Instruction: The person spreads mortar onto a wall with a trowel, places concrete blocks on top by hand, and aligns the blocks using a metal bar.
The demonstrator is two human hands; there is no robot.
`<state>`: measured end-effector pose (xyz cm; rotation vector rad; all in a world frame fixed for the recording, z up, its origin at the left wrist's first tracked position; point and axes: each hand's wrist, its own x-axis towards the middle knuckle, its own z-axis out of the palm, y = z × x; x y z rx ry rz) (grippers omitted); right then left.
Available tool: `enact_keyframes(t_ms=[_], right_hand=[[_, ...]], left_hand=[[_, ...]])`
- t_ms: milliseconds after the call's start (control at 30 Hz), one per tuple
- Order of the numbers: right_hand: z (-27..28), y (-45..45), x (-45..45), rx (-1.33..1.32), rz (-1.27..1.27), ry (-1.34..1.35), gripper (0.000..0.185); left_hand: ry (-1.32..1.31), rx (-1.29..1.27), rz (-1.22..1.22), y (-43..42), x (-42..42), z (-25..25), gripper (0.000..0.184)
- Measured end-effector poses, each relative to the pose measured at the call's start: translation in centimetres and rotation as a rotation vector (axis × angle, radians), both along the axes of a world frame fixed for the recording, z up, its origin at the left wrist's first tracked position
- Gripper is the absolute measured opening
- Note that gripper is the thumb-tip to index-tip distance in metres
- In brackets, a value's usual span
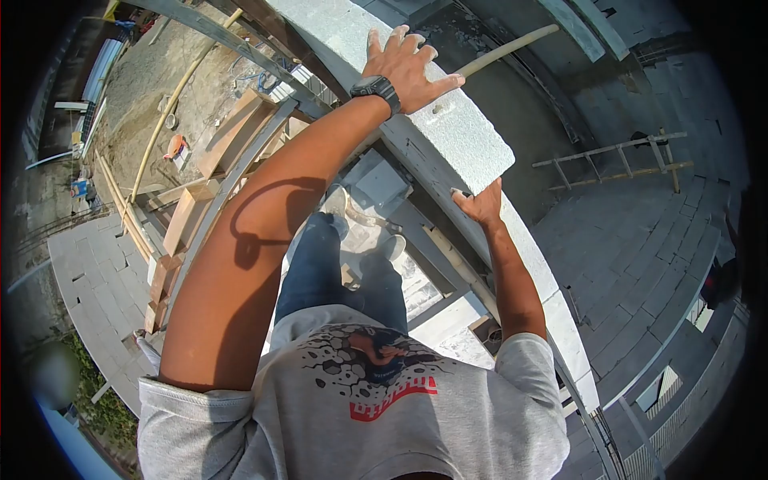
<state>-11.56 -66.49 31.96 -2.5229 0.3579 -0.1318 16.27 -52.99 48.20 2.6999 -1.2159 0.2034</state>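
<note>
My left hand (406, 68), with a black watch on its wrist, lies palm down on top of a pale, rough-surfaced block (468, 136). Its fingers are spread and dusty. At the block's near end, my right hand (482, 204) grips the lower edge, with the thumb on the left side and the other fingers partly hidden. Under and beyond the block runs a long, narrow wall (532, 272) of the same pale material.
Wooden boards and metal bars (232, 132) stand left of the wall. A pale pole (512, 50) projects beyond it. A ladder-like frame (612, 164) lies lower down at the right. My shoes are on a dusty platform below.
</note>
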Motion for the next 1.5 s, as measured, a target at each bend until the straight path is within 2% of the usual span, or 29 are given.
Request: enact_keyframes(t_ms=[200,333,467,567,700,900,1233,1333,1433,1500], right_hand=[[0.6,0.3,0.2,-0.009,0.000,-0.038,0.090],[1.0,0.6,0.3,-0.016,-0.018,-0.052,0.092],[0.5,0.4,0.2,0.049,-0.050,-0.061,0.095],[0.5,0.6,0.2,0.002,-0.081,-0.013,0.095],[1.5,0.8,0.6,0.096,-0.073,-0.127,0.089],[1.6,1.0,0.6,0.107,-0.095,-0.097,0.087],[1.1,0.9,0.2,-0.026,-0.093,-0.068,0.100],[2.1,1.1,0.4,0.036,-0.117,-0.034,0.099],[1.7,1.0,0.4,0.061,-0.137,-0.019,0.090],[1.7,1.0,0.7,0.027,-0.123,-0.020,0.093]], left_hand=[[0.006,-0.006,-0.005,0.0,-0.2,0.4,0.080],[0.053,0.096,0.017,-0.1,-0.4,1.5,0.080],[0.054,0.041,0.006,0.0,-0.4,1.1,0.081],[0.092,0.040,-0.002,0.1,-0.3,1.6,0.082],[0.138,0.044,0.007,0.2,-0.2,2.2,0.085],[0.137,0.036,-0.011,0.1,-0.4,2.4,0.086],[0.124,0.000,-0.028,0.0,-0.4,2.3,0.080],[0.146,0.001,-0.032,-0.1,-0.4,2.6,0.079],[0.145,-0.019,-0.038,0.0,-0.5,2.8,0.076],[0.128,-0.035,-0.042,0.0,-0.5,2.7,0.073]])
